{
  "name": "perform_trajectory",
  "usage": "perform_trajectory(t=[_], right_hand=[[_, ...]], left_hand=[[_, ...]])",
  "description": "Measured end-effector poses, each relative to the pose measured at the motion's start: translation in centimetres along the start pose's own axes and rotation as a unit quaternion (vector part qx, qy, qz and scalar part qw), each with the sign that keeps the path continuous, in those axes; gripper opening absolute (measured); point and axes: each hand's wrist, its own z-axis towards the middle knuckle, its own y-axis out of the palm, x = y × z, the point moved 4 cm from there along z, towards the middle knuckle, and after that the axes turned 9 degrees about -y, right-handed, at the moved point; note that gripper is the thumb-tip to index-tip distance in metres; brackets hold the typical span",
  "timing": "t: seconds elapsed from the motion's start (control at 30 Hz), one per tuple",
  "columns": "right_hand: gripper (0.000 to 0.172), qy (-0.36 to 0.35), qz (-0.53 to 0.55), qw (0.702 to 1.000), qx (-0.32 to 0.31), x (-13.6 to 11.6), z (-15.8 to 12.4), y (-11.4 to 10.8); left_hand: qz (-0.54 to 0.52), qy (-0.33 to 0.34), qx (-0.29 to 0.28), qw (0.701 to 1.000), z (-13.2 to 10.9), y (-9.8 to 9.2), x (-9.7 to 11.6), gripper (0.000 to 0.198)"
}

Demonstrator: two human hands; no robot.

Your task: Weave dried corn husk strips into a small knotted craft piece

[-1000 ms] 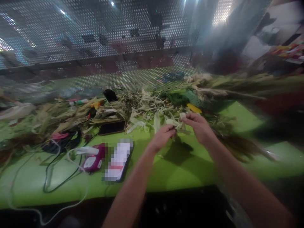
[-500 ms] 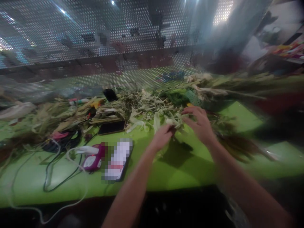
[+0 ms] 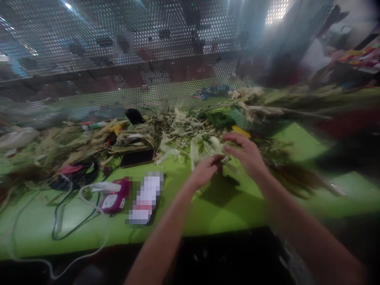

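My left hand point(image 3: 206, 170) is closed, its fingers pinching the lower end of a pale, leafy bundle that looks like corn husk point(image 3: 216, 145). My right hand point(image 3: 245, 153) is at the bundle's right side, fingers stretched and apart; blur hides whether the fingertips touch it. Both hands are above the green table point(image 3: 190, 221), where their shadow falls. Just behind them is a heap of dried husk strips point(image 3: 178, 126). A yellow object point(image 3: 241, 130) pokes out beyond my right hand.
To the left lie a dark phone point(image 3: 137, 157), a lit phone with a blurred screen point(image 3: 146, 200), and a magenta power socket point(image 3: 114, 201) with trailing cables. Brown stalks point(image 3: 303, 182) lie right. A perforated metal screen point(image 3: 133, 47) stands behind the table.
The husk bundle has tilted more upright, its pale tip now higher near my right fingers. My left hand has shifted slightly right. The whole view has moved a little.
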Motion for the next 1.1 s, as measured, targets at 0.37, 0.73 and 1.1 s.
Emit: perform_trajectory(t=[0.37, 0.73, 1.1], right_hand=[[0.027, 0.120, 0.019, 0.986, -0.113, 0.4, -0.4, 1.5], [0.030, 0.154, 0.057, 0.979, -0.121, 0.6, -0.4, 1.3], [0.026, 0.167, 0.113, 0.979, 0.011, 1.2, -0.4, 0.7]], left_hand=[[-0.190, 0.007, 0.106, 0.976, 0.0, -1.7, 0.3, 0.011], [-0.159, -0.002, 0.050, 0.986, 0.0, -1.6, 0.7, 0.014], [-0.072, -0.003, 0.001, 0.997, -0.4, -0.5, 1.1, 0.012]])
